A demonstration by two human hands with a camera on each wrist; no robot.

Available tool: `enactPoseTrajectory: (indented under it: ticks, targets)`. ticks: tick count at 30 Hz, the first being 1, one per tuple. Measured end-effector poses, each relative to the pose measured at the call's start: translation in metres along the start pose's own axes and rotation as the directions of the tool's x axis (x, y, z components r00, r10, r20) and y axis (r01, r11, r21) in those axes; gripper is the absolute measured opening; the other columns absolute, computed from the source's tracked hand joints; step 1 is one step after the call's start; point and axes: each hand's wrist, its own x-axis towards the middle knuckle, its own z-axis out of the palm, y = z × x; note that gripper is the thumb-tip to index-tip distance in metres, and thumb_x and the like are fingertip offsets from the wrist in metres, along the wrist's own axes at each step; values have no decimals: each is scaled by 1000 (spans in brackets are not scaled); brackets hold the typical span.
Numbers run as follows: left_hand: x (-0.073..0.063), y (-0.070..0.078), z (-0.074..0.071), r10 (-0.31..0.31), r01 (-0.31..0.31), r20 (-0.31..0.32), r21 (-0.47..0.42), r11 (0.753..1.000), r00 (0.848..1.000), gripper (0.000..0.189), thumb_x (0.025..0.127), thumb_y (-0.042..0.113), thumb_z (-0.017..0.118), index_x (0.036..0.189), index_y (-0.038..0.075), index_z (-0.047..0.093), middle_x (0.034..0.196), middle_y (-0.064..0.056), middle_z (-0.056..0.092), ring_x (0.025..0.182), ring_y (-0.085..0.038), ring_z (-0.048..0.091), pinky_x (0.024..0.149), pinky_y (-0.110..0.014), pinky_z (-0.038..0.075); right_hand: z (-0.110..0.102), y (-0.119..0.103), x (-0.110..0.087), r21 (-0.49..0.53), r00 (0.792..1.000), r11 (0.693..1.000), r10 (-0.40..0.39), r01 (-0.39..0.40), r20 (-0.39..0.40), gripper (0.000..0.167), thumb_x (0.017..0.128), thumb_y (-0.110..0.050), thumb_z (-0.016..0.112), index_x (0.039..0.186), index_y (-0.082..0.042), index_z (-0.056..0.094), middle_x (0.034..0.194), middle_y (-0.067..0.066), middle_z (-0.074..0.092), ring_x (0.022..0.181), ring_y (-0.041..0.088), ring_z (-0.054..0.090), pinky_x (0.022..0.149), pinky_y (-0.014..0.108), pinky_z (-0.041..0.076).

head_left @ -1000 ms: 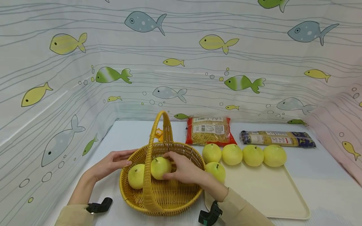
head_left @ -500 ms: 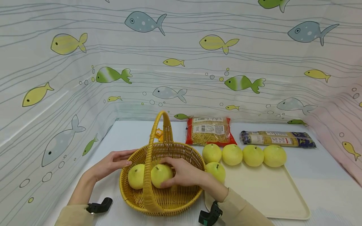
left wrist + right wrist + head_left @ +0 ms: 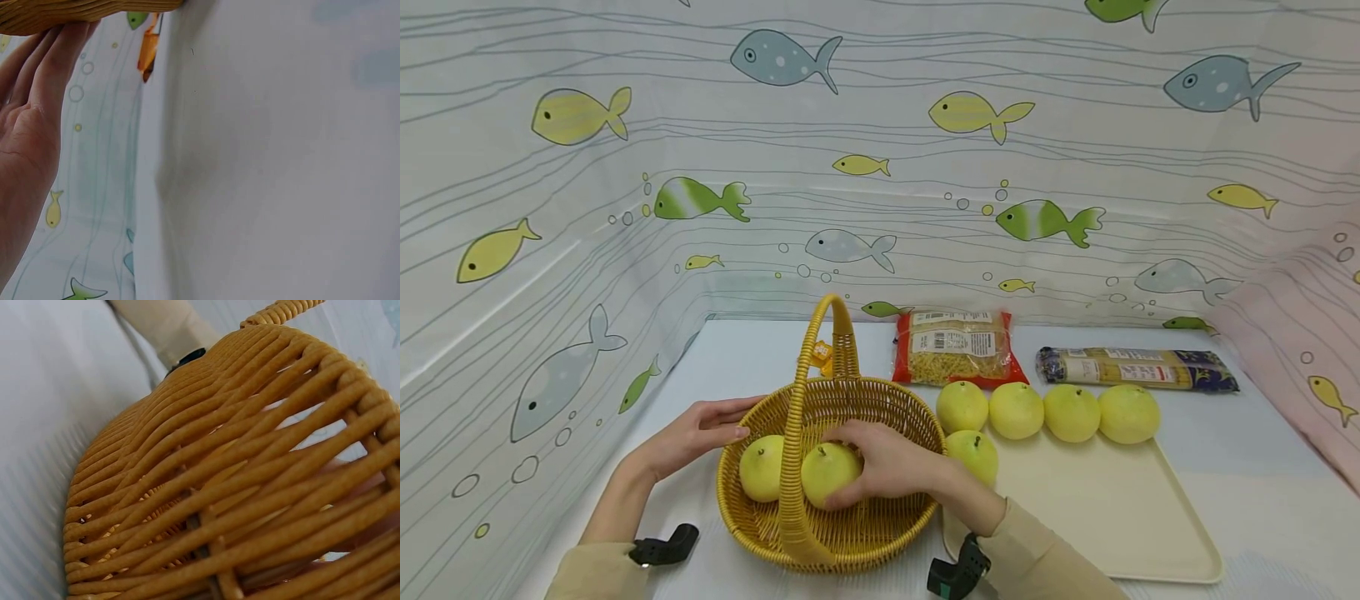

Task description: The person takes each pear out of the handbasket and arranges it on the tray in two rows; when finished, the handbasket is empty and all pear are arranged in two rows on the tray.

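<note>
A yellow wicker basket (image 3: pixel 891 398) with a tall arched handle stands in front of me. Inside it my right hand (image 3: pixel 895 460) grips a round yellow pear (image 3: pixel 827 478) from the right side, just right of the handle. Another yellow pear (image 3: pixel 760 471) lies to the left of the handle. My left hand (image 3: pixel 706 432) touches the basket's outer left side with straight fingers. In the left wrist view the fingertips of that hand (image 3: pixel 31 125) meet the basket wall (image 3: pixel 94 14). Basket weave (image 3: pixel 219 481) fills most of the right wrist view and largely hides the right hand.
Right of the basket lies a cream tray (image 3: pixel 1105 508). Several yellow pears (image 3: pixel 1071 414) line its far edge and left corner. Behind them lie a red-edged bag of pasta (image 3: pixel 951 350) and a long spaghetti pack (image 3: pixel 1138 369). An orange packet (image 3: pixel 822 357) sits behind the basket.
My right hand has brought its pear slightly nearer to me and lower inside the basket. The left hand and the basket have stayed in place.
</note>
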Motion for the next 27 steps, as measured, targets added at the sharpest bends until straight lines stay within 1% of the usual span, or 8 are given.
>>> enactPoseTrajectory:
  ticks: [6, 11, 19, 23, 27]
  targets:
    - [0, -1, 0, 6, -6, 1, 7, 1000, 1000, 51, 102, 14, 53, 151, 5, 43, 154, -17, 44, 129, -3, 54, 100, -17, 43, -1, 0, 0, -6, 1000, 1000, 3, -3, -5, 68, 74, -44, 86, 133, -20, 61, 119, -13, 64, 104, 0, 55, 87, 20, 46]
    - [1, -1, 0, 9, -9, 8, -10, 1000, 1000, 52, 102, 14, 54, 152, 5, 42, 153, -17, 45, 129, -3, 54, 100, -17, 43, -4, 0, -1, 5, 1000, 1000, 11, -11, 4, 65, 71, -42, 88, 128, -20, 65, 113, -14, 66, 96, -1, 58, 83, 19, 48]
    - [1, -1, -1, 17, -17, 6, -11, 1000, 1000, 52, 101, 13, 54, 152, 6, 43, 152, -16, 47, 129, -3, 55, 101, -16, 42, -10, -1, -5, -25, 1000, 1000, 16, -15, 24, 68, 70, -40, 88, 129, -17, 66, 113, -11, 68, 93, -1, 58, 79, 18, 49]
    - [1, -2, -1, 17, -17, 8, -15, 1000, 1000, 52, 101, 13, 54, 152, 5, 42, 153, -16, 46, 129, -3, 54, 101, -17, 43, -11, -3, -7, -39, 1000, 999, 18, -18, 18, 67, 70, -40, 88, 128, -16, 67, 111, -11, 69, 90, -1, 59, 77, 18, 50]
    - [1, -2, -1, 10, -10, 9, -15, 1000, 1000, 52, 102, 13, 54, 152, 5, 42, 153, -17, 45, 128, -3, 55, 100, -17, 43, -12, -5, -8, -72, 1000, 997, 19, -19, 3, 65, 70, -44, 88, 127, -19, 68, 108, -14, 69, 88, -2, 58, 80, 20, 46]
